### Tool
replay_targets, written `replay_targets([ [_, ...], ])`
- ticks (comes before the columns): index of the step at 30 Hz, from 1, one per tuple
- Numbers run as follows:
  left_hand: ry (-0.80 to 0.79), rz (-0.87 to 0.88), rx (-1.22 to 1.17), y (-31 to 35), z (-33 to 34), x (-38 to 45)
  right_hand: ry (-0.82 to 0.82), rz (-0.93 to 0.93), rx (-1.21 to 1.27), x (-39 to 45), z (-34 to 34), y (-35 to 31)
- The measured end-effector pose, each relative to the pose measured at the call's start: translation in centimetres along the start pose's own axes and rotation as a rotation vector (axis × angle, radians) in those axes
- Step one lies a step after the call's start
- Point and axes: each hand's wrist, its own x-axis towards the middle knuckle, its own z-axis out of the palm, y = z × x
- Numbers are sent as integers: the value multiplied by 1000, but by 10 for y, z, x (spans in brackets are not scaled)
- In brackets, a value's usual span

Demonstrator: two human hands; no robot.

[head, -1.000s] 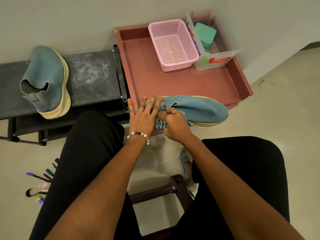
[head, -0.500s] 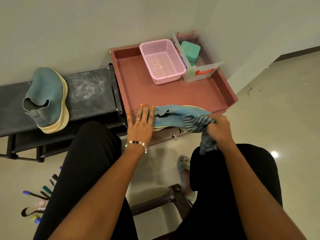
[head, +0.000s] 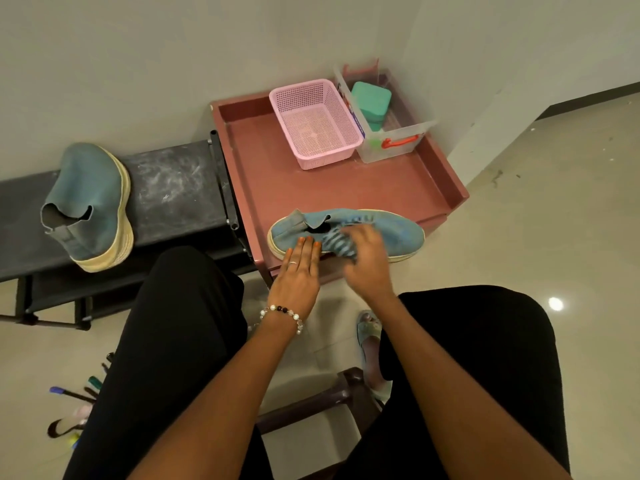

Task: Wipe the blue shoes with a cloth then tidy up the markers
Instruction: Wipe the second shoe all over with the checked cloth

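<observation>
A blue shoe [head: 398,233] with a cream sole lies on its side along the front edge of the reddish tray table [head: 346,188]. My left hand [head: 298,271] rests on the shoe's heel end with straight fingers. My right hand [head: 363,258] grips a striped blue cloth [head: 337,244] against the middle of the shoe. The second blue shoe [head: 88,206] lies on the black bench [head: 173,188] at the left. Several markers [head: 74,407] lie on the floor at lower left, partly hidden by my leg.
A pink mesh basket [head: 317,123] and a clear box with a red handle [head: 391,136] holding a green block stand at the back of the tray table. A dark stool [head: 322,400] shows between my knees. The wall runs close behind.
My right hand has carried the cloth from the shoe's toe end back to its middle. My left hand stays at the heel. The view has shifted a little.
</observation>
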Motion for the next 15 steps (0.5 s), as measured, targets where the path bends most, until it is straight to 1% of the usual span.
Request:
replay_targets([
  [1,-56,17,3,-1,0,2,-97,-41,-113,-1,13,-3],
  [3,-59,38,16,-2,2,5,-240,-108,-256,-4,29,-3],
  [5,-78,40,51,0,4,7,-292,-205,-311,-3,26,8],
  [7,-35,56,20,0,9,7,-294,-314,-376,-2,12,26],
  [8,-2,48,3,-1,9,7,-308,-333,-412,-2,5,35],
  [11,-2,42,-48,1,4,7,-337,-309,-488,-5,-1,37],
  [15,-13,17,-61,-3,1,11,-230,-247,-590,-1,-3,40],
])
